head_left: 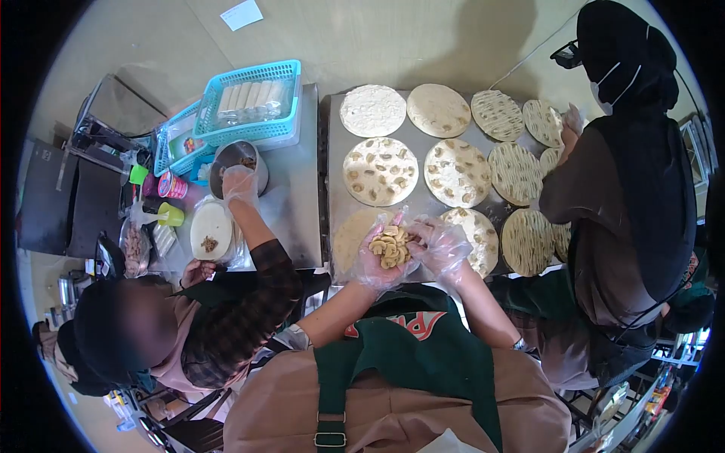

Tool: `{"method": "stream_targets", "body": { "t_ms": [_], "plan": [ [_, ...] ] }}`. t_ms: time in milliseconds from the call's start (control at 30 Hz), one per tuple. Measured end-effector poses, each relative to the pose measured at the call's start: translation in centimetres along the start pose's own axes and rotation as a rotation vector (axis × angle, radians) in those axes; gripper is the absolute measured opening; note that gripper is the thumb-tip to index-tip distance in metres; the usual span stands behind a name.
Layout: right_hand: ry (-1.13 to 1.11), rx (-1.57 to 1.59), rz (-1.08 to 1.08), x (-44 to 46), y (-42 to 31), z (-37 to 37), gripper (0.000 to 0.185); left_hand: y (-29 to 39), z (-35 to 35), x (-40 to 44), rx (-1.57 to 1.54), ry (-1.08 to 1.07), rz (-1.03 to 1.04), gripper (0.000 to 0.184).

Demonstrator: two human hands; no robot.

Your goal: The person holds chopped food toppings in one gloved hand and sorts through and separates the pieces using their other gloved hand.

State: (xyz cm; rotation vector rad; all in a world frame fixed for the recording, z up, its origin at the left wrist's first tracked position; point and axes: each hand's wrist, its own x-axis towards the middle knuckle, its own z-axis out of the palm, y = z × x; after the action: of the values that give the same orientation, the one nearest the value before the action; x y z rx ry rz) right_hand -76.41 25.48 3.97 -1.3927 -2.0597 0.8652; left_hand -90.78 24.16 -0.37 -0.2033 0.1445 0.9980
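Observation:
My left hand (375,260), in a clear plastic glove, is cupped palm up around a heap of sliced mushrooms (393,248). From the right, my gloved right hand (440,243) reaches to the heap with its fingers pinched together at the slices. Beneath my hands lies a flat round dough base (350,234) with a pale spread, partly covered by my left hand. Just beyond, one white-topped round (381,171) and another round (457,173) carry scattered mushroom slices. Partly behind my right hand is a further mushroom-dotted round (476,240).
At right, a person (619,174) reaches over rounds striped with pale sauce (516,173). To my left, another person's gloved hand (240,183) dips into a metal pot (260,170) beside a white oval tray (214,226). Blue baskets (249,128) hold wrapped rolls.

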Motion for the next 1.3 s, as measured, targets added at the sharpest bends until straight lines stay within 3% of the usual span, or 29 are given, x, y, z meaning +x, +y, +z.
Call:
{"method": "stream_targets", "body": {
  "t_ms": [67, 167, 267, 333, 400, 467, 567, 633, 667, 767, 867, 900, 1033, 1100, 1200, 1300],
  "plan": [
    [0.010, -0.051, -0.032, -0.1, -0.5, 0.1, 0.023, 0.1, -1.1, 0.0, -0.112, -0.100, -0.041, 0.044],
    [0.048, -0.080, -0.067, -0.5, -0.5, 0.9, 0.019, 0.1, -0.7, -0.2, -0.109, -0.004, -0.039, 0.045],
    [0.028, -0.215, 0.056, -1.3, -1.4, 1.0, 0.020, 0.0, -0.9, -0.4, -0.030, 0.040, -0.013, 0.044],
    [0.076, -0.211, 0.027, -2.1, -0.6, 0.8, 0.017, -0.1, -0.6, -0.9, 0.109, 0.231, 0.070, 0.045],
    [0.202, 0.159, 0.010, -2.7, 1.1, 1.0, 0.014, 0.5, -2.4, -1.2, 0.062, 0.159, 0.015, 0.044],
    [0.263, 0.290, 0.166, -3.7, 5.2, 1.8, 0.012, 0.1, -1.1, -1.7, 0.031, 0.330, 0.055, 0.042],
    [0.201, -0.107, 0.582, -5.1, 8.7, -1.3, 0.018, 0.4, -1.5, -2.4, 0.001, 0.388, 0.060, 0.040],
    [0.360, -0.049, 0.553, -6.9, 14.2, -0.4, 0.017, 0.5, -1.9, -2.8, -0.015, 0.377, 0.055, 0.040],
    [0.358, -0.049, 0.551, -7.5, 16.2, 0.4, 0.017, 0.6, -2.1, -3.0, -0.030, 0.366, 0.049, 0.039],
    [0.205, -0.542, 0.472, -8.0, 17.0, 1.4, 0.016, 0.7, -2.3, -3.4, -0.027, 0.368, 0.058, 0.038],
    [0.148, -0.479, 0.521, -8.2, 20.2, 5.0, 0.018, 0.9, -2.7, -3.7, -0.049, 0.340, 0.080, 0.038],
    [0.014, -0.769, 0.501, -8.0, 17.1, 4.1, 0.020, 0.9, -2.6, -3.8, -0.049, 0.339, 0.084, 0.038],
    [0.051, -0.704, 0.445, -7.6, 19.0, 5.5, 0.022, 1.0, -2.4, -4.2, -0.052, 0.344, 0.114, 0.039],
    [0.054, -0.508, 0.510, -7.6, 19.1, 5.1, 0.024, 1.1, -2.1, -4.5, -0.052, 0.351, 0.129, 0.039],
    [-0.037, -0.550, 0.427, -7.3, 18.8, 3.6, 0.025, 1.4, -2.1, -4.9, -0.053, 0.388, 0.153, 0.039],
    [-0.041, -0.622, 0.495, -6.7, 17.3, 3.5, 0.026, 1.8, -2.8, -5.4, -0.034, 0.330, 0.152, 0.039]
  ]
}}
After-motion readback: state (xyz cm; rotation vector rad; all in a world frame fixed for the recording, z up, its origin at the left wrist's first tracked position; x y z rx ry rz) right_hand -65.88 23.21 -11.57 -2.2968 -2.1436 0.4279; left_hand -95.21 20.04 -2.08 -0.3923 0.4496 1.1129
